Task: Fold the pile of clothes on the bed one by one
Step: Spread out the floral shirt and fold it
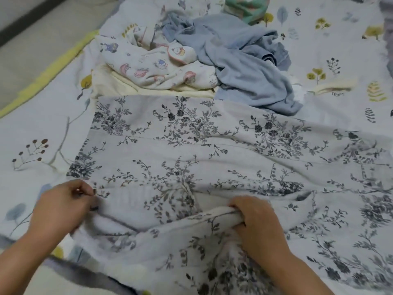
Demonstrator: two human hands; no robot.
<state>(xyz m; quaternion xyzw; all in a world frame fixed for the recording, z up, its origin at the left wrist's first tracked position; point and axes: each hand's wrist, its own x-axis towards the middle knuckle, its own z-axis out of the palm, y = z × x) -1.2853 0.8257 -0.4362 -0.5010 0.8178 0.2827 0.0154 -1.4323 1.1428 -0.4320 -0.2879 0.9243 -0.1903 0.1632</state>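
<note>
1. So the big thing here is a white floral garment [212, 150] with grey-blue leafy sprigs, spread flat across the bed [38, 128]. It takes up most of the near half of the view and runs off the right edge.

2. Left hand [63, 205] is at the garment's near-left edge. The fingers [83, 193] are curled in and pinched on the cloth right at that edge, so the fabric starts just at the fingertips and stretches away to the right. The picture is a bit blurry there, so I can't make out exactly how much cloth is in the pinch.

3. Right hand [257, 220] is more toward the middle, fist closed around a bunched roll of the same garment. The fold of cloth sits under the knuckles and sticks out to the left of them as a thick rumpled ridge.

4. Between the two hands the fabric sags into a loose crease and looks doubled over on itself.

5. Farther up the bed, just past the far edge of the floral piece, is the rest of the pile: a white cartoon-print garment [153, 67] on the left, a cream cloth [127, 86] under it, and a crumpled light blue garment [244, 67] on the right, overlapping the cartoon one.

6. A green patterned cloth [244, 7] sits at the top edge, apart from the hands.
</note>
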